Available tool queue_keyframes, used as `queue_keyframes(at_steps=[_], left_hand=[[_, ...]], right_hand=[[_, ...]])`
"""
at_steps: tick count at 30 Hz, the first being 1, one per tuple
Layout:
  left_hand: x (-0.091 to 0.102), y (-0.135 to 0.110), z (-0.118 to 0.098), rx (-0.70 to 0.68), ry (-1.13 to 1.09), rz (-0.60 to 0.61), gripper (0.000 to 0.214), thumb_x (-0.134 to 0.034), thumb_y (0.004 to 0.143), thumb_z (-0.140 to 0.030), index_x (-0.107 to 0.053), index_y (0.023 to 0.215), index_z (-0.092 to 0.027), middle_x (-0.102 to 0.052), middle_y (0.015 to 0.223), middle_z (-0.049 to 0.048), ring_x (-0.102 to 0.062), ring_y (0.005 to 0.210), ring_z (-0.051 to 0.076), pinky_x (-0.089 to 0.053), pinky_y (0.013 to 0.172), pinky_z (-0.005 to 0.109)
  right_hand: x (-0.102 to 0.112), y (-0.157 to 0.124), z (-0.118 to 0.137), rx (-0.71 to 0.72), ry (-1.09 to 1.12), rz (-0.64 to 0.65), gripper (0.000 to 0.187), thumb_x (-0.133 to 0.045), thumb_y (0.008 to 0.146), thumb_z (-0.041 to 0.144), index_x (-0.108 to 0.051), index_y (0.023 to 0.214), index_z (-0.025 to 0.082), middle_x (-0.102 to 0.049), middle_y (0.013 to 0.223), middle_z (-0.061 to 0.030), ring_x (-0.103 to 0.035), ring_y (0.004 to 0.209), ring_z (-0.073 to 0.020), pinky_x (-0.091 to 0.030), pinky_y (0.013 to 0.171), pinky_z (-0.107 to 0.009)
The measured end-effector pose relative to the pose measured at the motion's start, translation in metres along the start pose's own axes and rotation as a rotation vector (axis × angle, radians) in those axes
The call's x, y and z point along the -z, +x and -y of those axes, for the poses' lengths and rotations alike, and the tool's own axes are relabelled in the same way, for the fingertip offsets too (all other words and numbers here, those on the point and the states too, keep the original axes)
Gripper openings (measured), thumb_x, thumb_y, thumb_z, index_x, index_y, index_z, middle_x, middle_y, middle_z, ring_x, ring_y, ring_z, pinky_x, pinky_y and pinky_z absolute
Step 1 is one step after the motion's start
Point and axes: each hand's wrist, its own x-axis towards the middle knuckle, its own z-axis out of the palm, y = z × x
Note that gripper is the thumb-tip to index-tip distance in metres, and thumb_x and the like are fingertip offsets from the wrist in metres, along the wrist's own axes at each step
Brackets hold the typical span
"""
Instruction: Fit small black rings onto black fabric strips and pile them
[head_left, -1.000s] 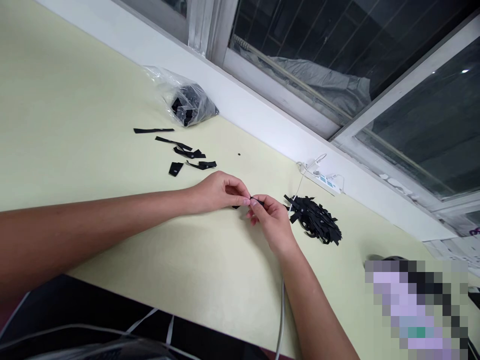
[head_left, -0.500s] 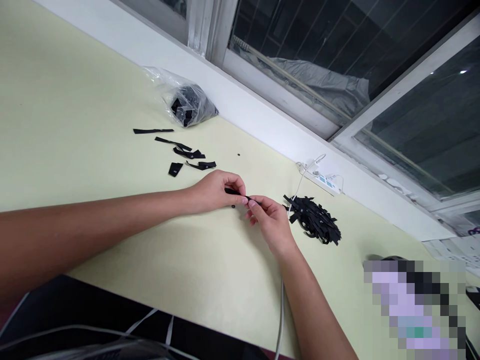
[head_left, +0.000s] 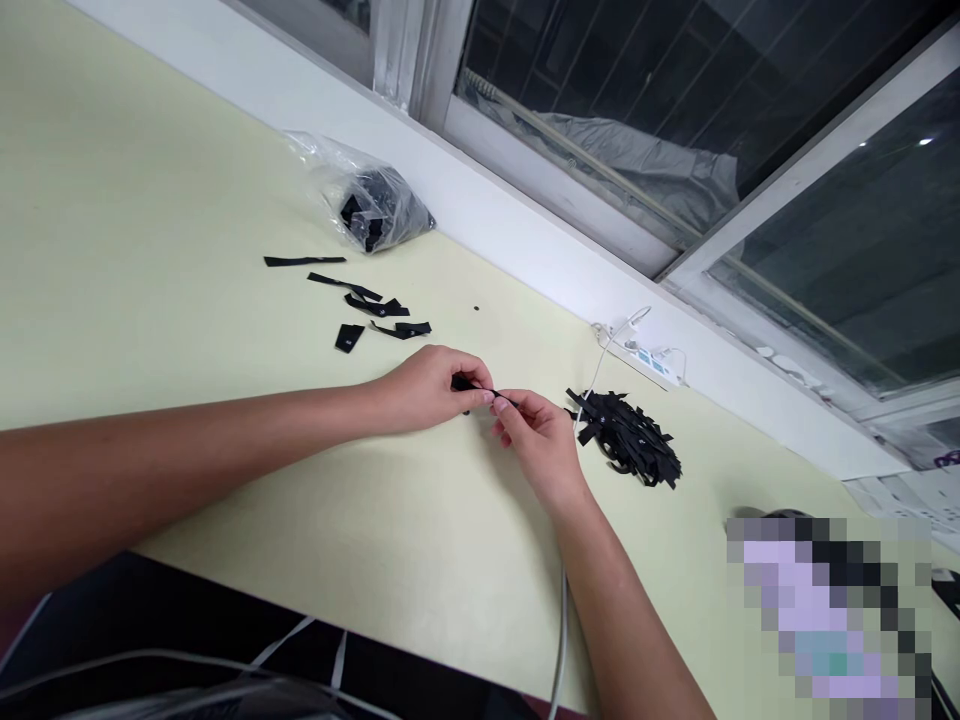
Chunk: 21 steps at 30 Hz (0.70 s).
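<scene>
My left hand (head_left: 439, 385) and my right hand (head_left: 541, 430) meet over the pale green table, fingertips nearly touching. Between them runs a narrow black fabric strip (head_left: 466, 384); both hands pinch it, and the fingers cover much of it. Just below my left fingers, a small dark round piece (head_left: 466, 411) is partly hidden. Several loose black strips (head_left: 379, 307) lie beyond my left hand, some with a small white mark. To the right of my right hand is a heap of similar black strips (head_left: 634, 440).
A clear plastic bag (head_left: 375, 205) with black pieces inside lies by the white sill. Another small dark round piece (head_left: 476, 308) rests on the table (head_left: 420, 520). A white power strip (head_left: 645, 360) and its cable stand at the back right. A blurred-out area (head_left: 817, 610) covers the lower right.
Almost nothing differs. My left hand has shifted very slightly to the right and down, and both hands keep their pinch on the black strip.
</scene>
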Motion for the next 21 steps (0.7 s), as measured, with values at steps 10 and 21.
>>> queue_keyframes(at_steps=[10, 21], left_hand=[[-0.0009, 0.0002, 0.0013, 0.001, 0.031, -0.034, 0.014, -0.063, 0.082, -0.031, -0.07, 0.085, -0.019, -0.071, 0.083, 0.002, -0.063, 0.074, 0.015, -0.049, 0.067, 0.027], [0.0006, 0.0028, 0.0044, 0.036, -0.127, 0.007, 0.022, -0.07, 0.077, -0.038, -0.069, 0.081, -0.017, -0.072, 0.078, 0.0039, -0.065, 0.073, 0.016, -0.049, 0.065, 0.028]], right_hand=[[-0.0003, 0.0016, -0.0038, 0.012, 0.023, 0.001, 0.03, -0.07, 0.08, 0.046, -0.071, 0.092, 0.019, -0.067, 0.077, -0.0017, -0.061, 0.064, -0.0125, -0.048, 0.054, -0.024], [0.0001, 0.0017, -0.003, -0.007, 0.042, 0.018, 0.029, -0.07, 0.08, 0.046, -0.07, 0.092, 0.019, -0.067, 0.079, -0.0019, -0.061, 0.063, -0.0125, -0.047, 0.054, -0.024]])
